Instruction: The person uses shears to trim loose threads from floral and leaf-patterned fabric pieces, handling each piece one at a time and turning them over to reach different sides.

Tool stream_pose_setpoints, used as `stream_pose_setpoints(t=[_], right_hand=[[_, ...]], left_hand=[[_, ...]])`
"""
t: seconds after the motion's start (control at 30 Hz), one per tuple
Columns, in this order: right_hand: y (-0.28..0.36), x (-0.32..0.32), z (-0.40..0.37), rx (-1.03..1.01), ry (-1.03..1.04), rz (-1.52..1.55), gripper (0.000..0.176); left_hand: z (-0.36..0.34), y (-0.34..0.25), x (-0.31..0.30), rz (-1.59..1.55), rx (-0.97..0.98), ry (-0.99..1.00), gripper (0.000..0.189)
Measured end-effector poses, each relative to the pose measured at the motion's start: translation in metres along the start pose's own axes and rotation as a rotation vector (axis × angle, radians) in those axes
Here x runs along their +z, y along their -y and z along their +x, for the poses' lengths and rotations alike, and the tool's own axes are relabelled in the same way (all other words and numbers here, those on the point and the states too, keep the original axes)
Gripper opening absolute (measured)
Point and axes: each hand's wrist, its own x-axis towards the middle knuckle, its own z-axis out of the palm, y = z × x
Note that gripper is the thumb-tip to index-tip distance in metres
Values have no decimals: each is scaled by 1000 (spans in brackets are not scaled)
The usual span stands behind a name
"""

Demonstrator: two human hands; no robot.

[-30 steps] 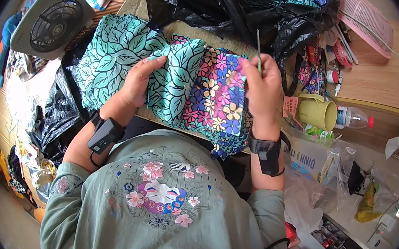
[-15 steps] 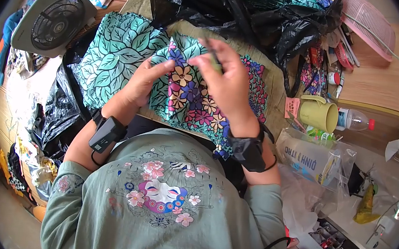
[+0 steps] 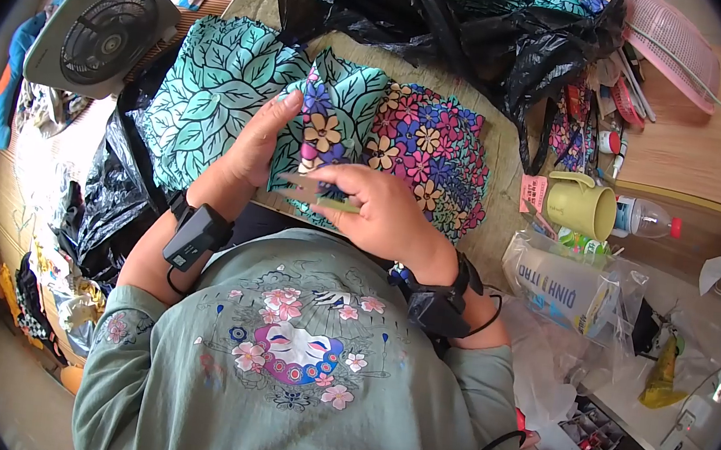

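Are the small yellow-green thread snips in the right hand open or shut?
Open: the blades of the small yellow-green thread snips stand apart in a V, in the right hand, over the flower-print cloth.

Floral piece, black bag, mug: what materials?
Floral piece: thin woven or knit fabric, matte; it folds and creases softly. Black bag: thin plastic film, glossy, with sharp crinkle highlights. Mug: probably plastic, smooth yellow-green, dull sheen; ceramic not ruled out.

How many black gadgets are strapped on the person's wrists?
2. One black wrist gadget sits behind the left hand, which grips the flowered cloth; the other sits behind the right hand, which holds a thin green clipper. None seems hidden.
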Motion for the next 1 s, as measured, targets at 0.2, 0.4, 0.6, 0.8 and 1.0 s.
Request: stream_pose_setpoints(t=[0.2, 0.4, 0.6, 0.8, 1.0], right_hand=[[-16, -3, -2, 67, -304, -61, 31], [2, -5, -2, 31, 15, 70, 35], [-6, -7, -8, 22, 130, 250, 39], [-29, -42, -28, 108, -297, -60, 39], [-23, -52, -37, 243, -114, -466, 35]], left_hand=[[-1, 2, 1, 26, 14, -13, 46], [4, 9, -32, 98, -37, -22, 47], [-2, -2, 13, 126, 85, -103, 40], [2, 1, 5, 169, 25, -108, 33], [2, -1, 9, 176, 22, -182, 29]])
